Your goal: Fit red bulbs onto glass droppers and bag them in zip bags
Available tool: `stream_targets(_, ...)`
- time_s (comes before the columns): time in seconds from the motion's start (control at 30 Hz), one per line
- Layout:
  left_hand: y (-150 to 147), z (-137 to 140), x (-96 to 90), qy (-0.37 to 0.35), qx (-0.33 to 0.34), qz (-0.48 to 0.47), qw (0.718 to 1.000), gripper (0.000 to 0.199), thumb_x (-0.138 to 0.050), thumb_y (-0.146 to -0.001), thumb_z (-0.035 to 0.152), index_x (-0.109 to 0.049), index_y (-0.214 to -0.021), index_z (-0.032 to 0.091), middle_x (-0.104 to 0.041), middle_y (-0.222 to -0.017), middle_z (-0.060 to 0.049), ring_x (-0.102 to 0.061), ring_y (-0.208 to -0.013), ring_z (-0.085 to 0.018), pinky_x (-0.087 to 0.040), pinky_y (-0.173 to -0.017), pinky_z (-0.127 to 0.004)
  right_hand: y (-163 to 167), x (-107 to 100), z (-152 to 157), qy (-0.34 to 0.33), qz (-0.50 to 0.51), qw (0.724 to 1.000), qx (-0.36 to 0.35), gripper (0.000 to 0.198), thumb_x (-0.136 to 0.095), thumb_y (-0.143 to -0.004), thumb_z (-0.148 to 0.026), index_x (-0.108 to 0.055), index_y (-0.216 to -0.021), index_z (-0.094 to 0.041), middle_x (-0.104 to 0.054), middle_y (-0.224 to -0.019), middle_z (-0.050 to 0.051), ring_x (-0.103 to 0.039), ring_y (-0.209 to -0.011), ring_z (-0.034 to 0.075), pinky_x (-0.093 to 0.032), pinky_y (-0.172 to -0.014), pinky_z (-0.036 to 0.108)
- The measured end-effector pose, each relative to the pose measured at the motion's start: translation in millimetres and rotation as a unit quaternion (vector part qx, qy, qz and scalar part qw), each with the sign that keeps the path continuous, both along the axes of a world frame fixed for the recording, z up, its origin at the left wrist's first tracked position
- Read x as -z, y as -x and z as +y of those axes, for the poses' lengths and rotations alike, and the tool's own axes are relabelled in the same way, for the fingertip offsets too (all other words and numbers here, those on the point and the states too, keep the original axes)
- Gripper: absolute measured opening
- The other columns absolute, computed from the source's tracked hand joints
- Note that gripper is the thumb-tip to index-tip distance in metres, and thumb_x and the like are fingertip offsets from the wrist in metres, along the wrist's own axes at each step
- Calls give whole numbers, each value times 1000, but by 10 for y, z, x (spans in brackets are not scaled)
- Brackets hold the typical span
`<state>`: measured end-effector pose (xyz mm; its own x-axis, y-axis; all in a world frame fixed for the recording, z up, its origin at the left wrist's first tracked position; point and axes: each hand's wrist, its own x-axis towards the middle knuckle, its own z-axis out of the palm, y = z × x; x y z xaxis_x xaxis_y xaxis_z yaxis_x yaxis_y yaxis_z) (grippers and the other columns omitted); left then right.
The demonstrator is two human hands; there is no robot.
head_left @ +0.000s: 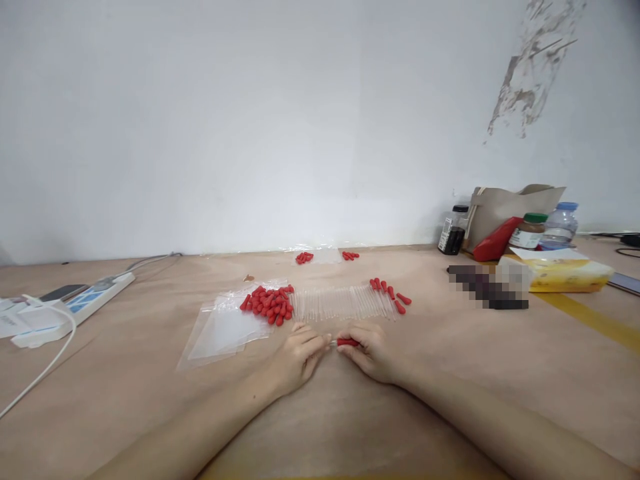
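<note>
I have both hands low in the centre of my feed, meeting over the brown table (150, 413) with a small gap between them. The right hand (369, 348) is pinching a red bulb (348, 342) between thumb and fingers, its narrow end turned toward the left hand (302, 352). A short length of clear tube (333, 343) bridges the gap; the left fingers are curled around the rest of it, so I cannot tell how much is hidden there, nor whether it reaches inside the bulb. I read this facing grip, close to where the two parts meet, as a way of keeping them in one line and steady. The bulb lies within the right fingertips, and the tube runs from it straight to the left hand. Just beyond both hands, a row of clear tubes (340, 303) lies side by side, probably spread that way so single ones lift easily. At its left end a heap of red bulbs (267, 305) sits partly on flat clear bags (220, 331), which looks handy for the left hand. At its right end are a few more bulbs (383, 287), some by the tubes' far ends; whether those are fitted, I cannot make out.
</note>
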<state>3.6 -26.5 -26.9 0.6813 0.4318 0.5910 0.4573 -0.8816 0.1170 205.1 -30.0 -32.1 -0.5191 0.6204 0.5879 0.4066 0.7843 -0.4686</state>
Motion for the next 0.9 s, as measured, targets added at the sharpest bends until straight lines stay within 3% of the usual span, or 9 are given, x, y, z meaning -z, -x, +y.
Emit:
stream_targets(0.37, -15, -9, -16, 10, -16, 31, 999, 20, -40, -89, 19, -59, -96, 18, -63, -71, -3, -55, -68, -15, -37, -74, -32, -28, -78, 12, -31, -90, 995, -19, 23, -44, -84, -23, -61, -99, -23, -63, -82, 5, -56, -75, 16, -43, -69, 28)
stream_targets(0.5, 56, 11, -38, -7, -35, -14, 999, 19, -45, -88, 23, -57, -103, 18, -65, -78, -4, -54, -71, -16, -39, -73, -32, -104, -145, 20, 10, -44, 999, 12, 23, -45, -83, -21, -62, -97, -22, -64, -85, 5, -58, -76, 15, -44, -71, 27)
stream_targets(0.67, 153, 12, -48, -14, -58, -30, 998, 17, -44, -88, 22, -61, -87, 18, -63, -69, -2, -51, -62, -13, -40, -73, -33, -200, -218, 29, 24, 12, 997, 67, 17, -48, -82, -22, -63, -89, -21, -66, -82, 4, -59, -75, 16, -45, -68, 28)
stream_targets(0.8, 152, 3, -32, -11, -66, -40, 997, 19, -43, -88, 24, -60, -82, 18, -61, -66, -2, -50, -61, -13, -40, -71, -33, -215, -222, 15, 24, 27, 997, 71, 15, -48, -81, -25, -63, -82, -20, -65, -76, 4, -58, -71, 15, -45, -65, 28)
stream_targets(0.9, 143, -16, -43, 5, -74, -40, 996, 20, -43, -88, 24, -60, -81, 17, -60, -65, -2, -49, -61, -13, -39, -71, -33, -181, -186, 4, 93, 63, 992, 62, 12, -53, -78, -29, -62, -80, -20, -64, -75, 4, -58, -70, 15, -45, -66, 29)
